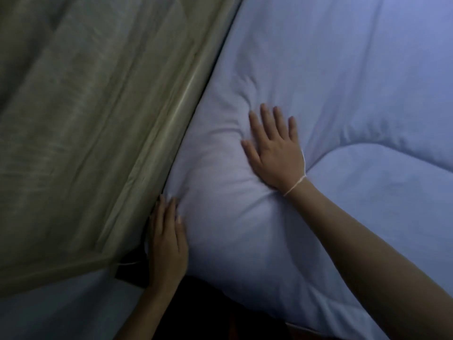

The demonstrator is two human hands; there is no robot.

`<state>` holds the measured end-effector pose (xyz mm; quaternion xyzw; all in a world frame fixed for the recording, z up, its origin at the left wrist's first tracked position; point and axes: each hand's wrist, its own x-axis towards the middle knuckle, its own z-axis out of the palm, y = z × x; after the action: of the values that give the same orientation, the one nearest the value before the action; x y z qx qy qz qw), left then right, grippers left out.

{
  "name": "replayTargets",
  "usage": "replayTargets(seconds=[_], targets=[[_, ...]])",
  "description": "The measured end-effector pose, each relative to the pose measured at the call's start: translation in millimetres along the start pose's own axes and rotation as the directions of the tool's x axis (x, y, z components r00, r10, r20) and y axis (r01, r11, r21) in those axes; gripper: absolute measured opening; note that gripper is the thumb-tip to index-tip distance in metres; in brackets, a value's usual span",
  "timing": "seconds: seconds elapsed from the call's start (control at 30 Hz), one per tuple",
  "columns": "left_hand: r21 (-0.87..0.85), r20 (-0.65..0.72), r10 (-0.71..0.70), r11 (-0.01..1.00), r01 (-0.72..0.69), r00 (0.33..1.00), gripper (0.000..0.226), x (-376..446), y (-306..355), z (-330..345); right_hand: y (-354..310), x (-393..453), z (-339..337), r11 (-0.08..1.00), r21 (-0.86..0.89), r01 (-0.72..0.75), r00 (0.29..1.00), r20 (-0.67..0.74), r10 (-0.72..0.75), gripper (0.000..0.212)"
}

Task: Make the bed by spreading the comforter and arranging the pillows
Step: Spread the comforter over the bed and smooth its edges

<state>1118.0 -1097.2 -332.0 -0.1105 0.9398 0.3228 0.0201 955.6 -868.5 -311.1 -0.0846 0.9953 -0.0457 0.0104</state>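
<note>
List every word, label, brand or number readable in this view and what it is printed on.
None. No readable text shows on the pale blue comforter, the white pillow, the olive-green sheer curtain, or the thin white string bracelet on the right wrist.

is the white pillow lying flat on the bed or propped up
Lying flat. The puffy white pillow rests on the pale blue comforter; the right hand presses it from above, the left hand at its edge.
</note>
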Motion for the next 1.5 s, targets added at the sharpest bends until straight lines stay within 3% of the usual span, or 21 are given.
replayTargets(seconds=[0.1,0.23,0.27,0.4,0.47,0.57,0.67,0.73,0.8,0.9,0.97,1.03,1.13,1.27,1.37,1.43,1.5], targets=[[0.098,0.008,0.116,0.988,-0.116,0.993,0.044,-4,-8,0,-28,-42,4,0.999,0.043,0.028,0.999,0.027,-0.029,0.065],[0.143,-0.034,0.118,0.983,-0.112,0.992,0.042,5,8,-5,-39,-102,-4,0.970,0.096,0.223,0.967,0.106,-0.233,0.065],[0.158,-0.024,0.154,0.976,-0.149,0.988,0.042,15,20,-4,-27,-105,-6,0.972,0.094,0.216,0.971,0.089,-0.224,0.064],[0.178,0.131,0.281,0.937,-0.302,0.951,0.056,47,73,11,44,-117,-12,0.991,0.034,-0.131,0.991,0.029,0.130,0.066],[0.243,0.187,0.287,0.913,-0.327,0.940,0.060,50,79,25,43,-137,-8,0.989,-0.009,-0.147,0.988,0.044,0.147,0.068],[0.281,0.180,0.307,0.894,-0.348,0.935,0.057,32,59,30,5,-191,4,0.997,-0.007,-0.081,0.995,0.052,0.081,0.069],[0.306,0.150,0.337,0.878,-0.368,0.930,0.055,1,38,23,-20,-248,4,0.996,0.027,0.085,0.992,0.086,-0.087,0.071],[0.327,0.115,0.293,0.891,-0.315,0.949,0.054,-18,41,20,-10,-263,-6,0.974,0.083,0.211,0.973,0.081,-0.217,0.066],[0.313,0.079,0.284,0.903,-0.294,0.956,0.054,-27,56,20,20,-250,-18,0.960,0.143,0.242,0.970,-0.010,-0.243,0.055],[0.255,0.146,0.460,0.838,-0.483,0.876,0.055,-2,109,34,98,-203,-27,0.997,0.066,-0.032,0.988,-0.151,0.042,0.052],[0.269,0.203,0.521,0.785,-0.558,0.829,0.056,23,146,56,140,-180,-28,0.953,0.039,-0.300,0.946,-0.119,0.302,0.061],[0.339,0.276,0.509,0.742,-0.578,0.815,0.059,34,161,76,144,-185,-17,0.897,0.005,-0.443,0.895,-0.064,0.442,0.067],[0.400,0.360,0.523,0.662,-0.634,0.773,0.061,16,141,78,117,-243,-4,0.924,-0.034,-0.381,0.924,0.009,0.382,0.070],[0.343,0.482,0.625,0.510,-0.789,0.614,0.067,-18,117,57,88,-335,-7,0.984,0.030,-0.175,0.979,0.112,0.171,0.072],[0.258,0.515,0.702,0.422,-0.869,0.493,0.062,7,132,56,108,-329,-21,0.990,0.116,-0.084,0.996,0.030,0.081,0.060],[0.285,0.447,0.724,0.442,-0.851,0.526,0.057,45,157,68,134,-287,-28,0.985,0.104,-0.136,0.985,-0.091,0.146,0.055],[0.355,0.368,0.658,0.553,-0.754,0.657,0.057,87,187,83,161,-225,-31,0.963,0.094,-0.252,0.955,-0.139,0.263,0.054]])
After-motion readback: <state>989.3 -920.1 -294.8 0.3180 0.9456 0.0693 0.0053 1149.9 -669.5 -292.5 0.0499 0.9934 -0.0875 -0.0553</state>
